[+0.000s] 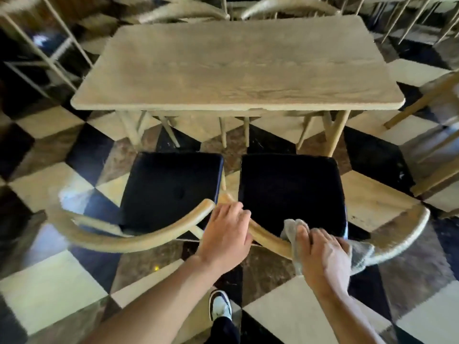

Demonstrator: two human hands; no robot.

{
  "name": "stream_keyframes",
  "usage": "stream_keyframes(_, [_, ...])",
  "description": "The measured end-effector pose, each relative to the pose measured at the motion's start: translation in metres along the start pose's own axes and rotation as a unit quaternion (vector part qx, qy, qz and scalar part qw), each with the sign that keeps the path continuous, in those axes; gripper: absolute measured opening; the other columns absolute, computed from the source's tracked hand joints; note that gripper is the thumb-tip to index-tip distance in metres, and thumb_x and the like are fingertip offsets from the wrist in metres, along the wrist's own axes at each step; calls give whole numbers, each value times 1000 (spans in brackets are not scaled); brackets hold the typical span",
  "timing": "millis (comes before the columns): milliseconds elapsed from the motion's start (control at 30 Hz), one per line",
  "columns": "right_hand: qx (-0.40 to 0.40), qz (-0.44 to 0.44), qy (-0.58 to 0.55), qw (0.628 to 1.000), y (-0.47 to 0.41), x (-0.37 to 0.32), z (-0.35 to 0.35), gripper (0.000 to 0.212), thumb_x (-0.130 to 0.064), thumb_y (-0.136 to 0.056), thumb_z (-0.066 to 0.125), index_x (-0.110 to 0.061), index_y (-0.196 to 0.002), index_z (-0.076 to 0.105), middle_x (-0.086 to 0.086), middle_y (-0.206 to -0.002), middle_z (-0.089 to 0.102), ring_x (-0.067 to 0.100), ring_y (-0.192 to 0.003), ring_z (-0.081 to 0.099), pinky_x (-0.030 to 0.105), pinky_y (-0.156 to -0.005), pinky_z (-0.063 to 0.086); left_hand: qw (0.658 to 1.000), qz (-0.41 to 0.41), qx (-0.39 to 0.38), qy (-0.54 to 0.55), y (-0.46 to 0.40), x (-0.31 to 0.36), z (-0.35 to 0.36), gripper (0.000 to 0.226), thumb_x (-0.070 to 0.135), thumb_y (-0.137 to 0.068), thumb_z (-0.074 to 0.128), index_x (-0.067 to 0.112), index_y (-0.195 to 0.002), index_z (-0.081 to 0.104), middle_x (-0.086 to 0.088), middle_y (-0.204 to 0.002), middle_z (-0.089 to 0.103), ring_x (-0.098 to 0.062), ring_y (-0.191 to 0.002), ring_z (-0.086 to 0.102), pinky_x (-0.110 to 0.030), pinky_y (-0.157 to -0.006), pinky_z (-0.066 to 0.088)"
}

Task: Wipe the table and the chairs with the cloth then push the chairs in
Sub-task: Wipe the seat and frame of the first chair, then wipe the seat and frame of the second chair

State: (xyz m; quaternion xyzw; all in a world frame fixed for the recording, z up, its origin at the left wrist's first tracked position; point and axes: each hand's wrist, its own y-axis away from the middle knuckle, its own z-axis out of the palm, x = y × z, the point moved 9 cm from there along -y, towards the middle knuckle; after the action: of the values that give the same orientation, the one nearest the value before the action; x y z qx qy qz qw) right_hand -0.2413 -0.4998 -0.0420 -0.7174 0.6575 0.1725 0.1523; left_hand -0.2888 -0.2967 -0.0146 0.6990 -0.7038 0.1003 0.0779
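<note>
A bare light-wood table [236, 68] stands ahead. Two wooden chairs with dark seat cushions are pulled out in front of it: the left chair [169, 189] and the right chair [290, 192]. Each has a curved wooden backrest rail. My right hand [323, 252] presses a grey cloth [360, 254] onto the right chair's curved rail. My left hand [227, 234] rests on the left end of that same rail, next to the left chair's rail end; I cannot tell whether its fingers wrap around the rail.
The floor [49, 289] is tiled in black, cream and brown. More wooden chairs stand beyond the table [285, 6] and at the right edge [432, 100]. A metal frame [49, 53] stands at the back left. My shoe [219, 306] is below.
</note>
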Motion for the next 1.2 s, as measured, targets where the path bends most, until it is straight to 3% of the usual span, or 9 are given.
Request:
stream_keyframes(100, [-30, 11, -73, 997, 0, -49, 36, 45, -50, -104, 32, -22, -76, 53, -6, -80, 53, 21, -78, 52, 36, -82, 29, 997, -39, -3, -64, 22, -41, -6, 47, 34, -87, 48, 9, -126, 58, -10, -125, 52, -28, -120, 48, -46, -113, 37])
stream_keyframes(200, [-58, 36, -200, 977, -3, -109, 68, 40, -55, -102, 34, -23, -86, 51, -3, -88, 53, 25, -82, 55, 49, -81, 49, 990, -116, -27, -79, 50, -92, -5, 62, 32, -82, 67, 13, -137, 47, -9, -131, 50, -27, -124, 47, -49, -115, 34])
stream_keyframes(300, [-56, -26, -240, 969, -15, -165, 86, 38, -60, -99, 31, -27, -92, 48, -6, -93, 52, 24, -89, 55, 53, -83, 49, 979, -179, -34, -93, 74, -143, -10, 68, 36, -80, 71, 12, -140, 49, -6, -127, 59, -26, -120, 54, -52, -113, 36])
stream_keyframes(533, [-177, -351, 34, 919, 23, -266, 164, 36, -51, -105, 31, -27, -93, 55, -12, -92, 63, 15, -98, 59, 41, -113, 30, 968, -156, -132, -147, 129, -241, -7, 48, 51, -67, 81, 20, -103, 71, 2, -96, 72, -22, -94, 66, -47, -103, 45])
stream_keyframes(767, [-180, -376, 33, 908, 100, -327, 190, 30, -47, -99, 42, -22, -102, 57, -4, -96, 64, 21, -89, 57, 39, -89, 46, 963, -57, -246, -97, 134, -282, -1, 32, 56, -82, 58, 26, -87, 68, 9, -87, 68, -18, -88, 65, -36, -80, 46])
stream_keyframes(933, [-264, -430, 69, 861, 113, -345, 203, 44, -36, -89, 51, -15, -128, 51, 2, -122, 61, 23, -109, 55, 39, -103, 45, 958, -52, -275, -52, 135, -302, -8, 26, 46, -81, 56, 23, -75, 63, 7, -79, 66, -19, -76, 63, -30, -63, 37])
stream_keyframes(1067, [-327, -501, 105, 794, 91, -317, 197, 58, -49, -95, 50, -25, -147, 37, -7, -145, 53, 15, -127, 53, 32, -107, 42, 942, -48, -319, -87, 143, -310, -2, 32, 49, -81, 58, 22, -64, 52, 8, -61, 53, -17, -54, 52, -31, -50, 39])
stream_keyframes(1133, [-331, -520, 115, 779, 74, -306, 190, 61, -58, -91, 48, -31, -146, 40, -12, -141, 57, 11, -121, 59, 31, -98, 50, 950, -66, -291, -91, 144, -318, -8, 29, 51, -78, 59, 22, -77, 63, 11, -64, 54, -15, -63, 57, -33, -66, 48])
stream_keyframes(1200, [-339, -514, 124, 778, 53, -296, 187, 64, -66, -87, 50, -38, -144, 44, -19, -136, 59, 5, -115, 61, 28, -90, 54, 958, -77, -247, -128, 146, -329, -16, 32, 56, -73, 64, 26, -84, 69, 10, -78, 60, -17, -92, 62, -48, -103, 39])
